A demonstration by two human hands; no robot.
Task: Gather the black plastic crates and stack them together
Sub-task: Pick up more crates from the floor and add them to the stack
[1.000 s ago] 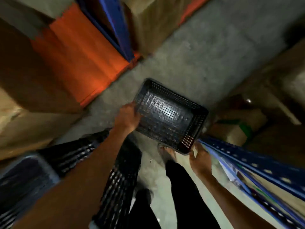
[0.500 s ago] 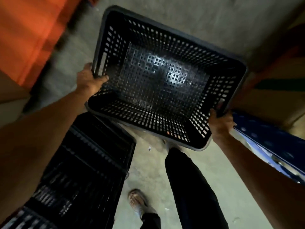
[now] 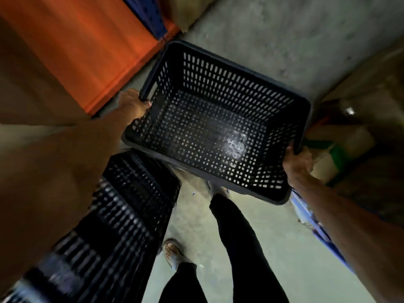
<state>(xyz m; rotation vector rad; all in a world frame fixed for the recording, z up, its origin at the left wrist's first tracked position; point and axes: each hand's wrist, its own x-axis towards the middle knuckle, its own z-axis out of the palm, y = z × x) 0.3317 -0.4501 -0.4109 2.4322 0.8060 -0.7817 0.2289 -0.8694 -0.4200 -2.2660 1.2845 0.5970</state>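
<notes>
I hold an empty black perforated plastic crate (image 3: pixel 214 119) in the air in front of me, its open top facing the camera. My left hand (image 3: pixel 133 104) grips its left rim and my right hand (image 3: pixel 296 161) grips its right rim near the close corner. Below and to the left stands a pile of other black plastic crates (image 3: pixel 122 219), blurred, with the held crate's near left corner over its far end.
An orange rack beam (image 3: pixel 94 51) and a blue upright (image 3: pixel 148 12) run along the left. Cardboard boxes (image 3: pixel 341 154) sit on the right beside a blue rack beam (image 3: pixel 323 237). My legs and shoes stand on the concrete floor (image 3: pixel 273 36).
The crate was lifted from low near the floor up in front of me. In the last half second it shifted a little to the right and away, still in both hands.
</notes>
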